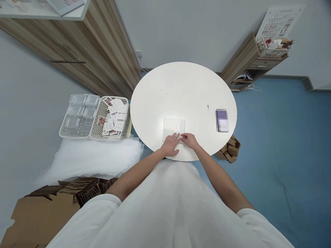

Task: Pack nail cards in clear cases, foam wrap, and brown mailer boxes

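Observation:
A thin, whitish translucent sheet or sleeve (170,126) lies near the front edge of the round white table (181,86), with a strip of it showing along its right side. My left hand (170,144) rests flat on the sheet's near edge, fingers spread. Close beside it, my right hand (190,140) has its thumb and fingers pinched together at the sheet's near right corner. The fingertips of both hands almost meet there. Whether the piece is one layer or folded is hard to make out.
At the table's right sits a blurred purple and white object (221,120). Left of the table are a basket of printed cards (113,119), a basket of clear plastic boxes (80,115), white foam sheets (98,155) and flattened cardboard (43,217). A carton of cardboard pieces (230,150) stands at right.

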A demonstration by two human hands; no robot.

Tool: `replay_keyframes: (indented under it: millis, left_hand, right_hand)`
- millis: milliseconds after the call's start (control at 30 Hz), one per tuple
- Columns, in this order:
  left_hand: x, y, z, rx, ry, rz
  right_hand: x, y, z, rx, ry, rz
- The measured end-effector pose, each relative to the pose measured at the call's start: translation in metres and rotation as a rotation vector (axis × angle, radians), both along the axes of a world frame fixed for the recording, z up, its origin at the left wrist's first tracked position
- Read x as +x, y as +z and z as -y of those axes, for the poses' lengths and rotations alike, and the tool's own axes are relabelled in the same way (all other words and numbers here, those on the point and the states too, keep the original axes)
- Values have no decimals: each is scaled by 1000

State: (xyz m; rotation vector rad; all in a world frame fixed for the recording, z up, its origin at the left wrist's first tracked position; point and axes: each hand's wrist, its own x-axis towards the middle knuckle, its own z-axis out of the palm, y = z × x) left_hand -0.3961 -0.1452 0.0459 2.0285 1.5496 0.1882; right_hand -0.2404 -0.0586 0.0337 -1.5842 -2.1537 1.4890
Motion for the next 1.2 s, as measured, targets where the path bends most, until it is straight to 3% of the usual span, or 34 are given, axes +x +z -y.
replay_keyframes:
  millis: [100,200,267,400,500,633,800,1033,1200]
  left_hand:
    - [-3,-5,3,-18,-29,-85]
    - [-8,-10,8,-19,31,-80]
    - [-10,-14,14,-45,247,-50]
    - [-13,-26,28,-211,933,112]
    - [-13,-33,30,-354,1130,285]
    - [-9,-36,21,-460,1202,329]
    - [-9,-38,14,-440,1273,401]
    - [-14,-22,18,-297,987,382]
    - [1,-11,6,-163,764,320]
  right_hand:
    - [2,-1,4,220,103,118]
    - [-1,-3,9,295,180,172]
    - [-5,-5,12,294,191,210]
    - [-12,-10,14,295,147,235]
    - [-13,-13,15,291,156,212]
    - [-15,-15,22,263,194,139]
    - [-17,-17,27,261,184,116]
    - [-18,-19,26,245,154,125]
    - [-23,-21,27,212,119,82]
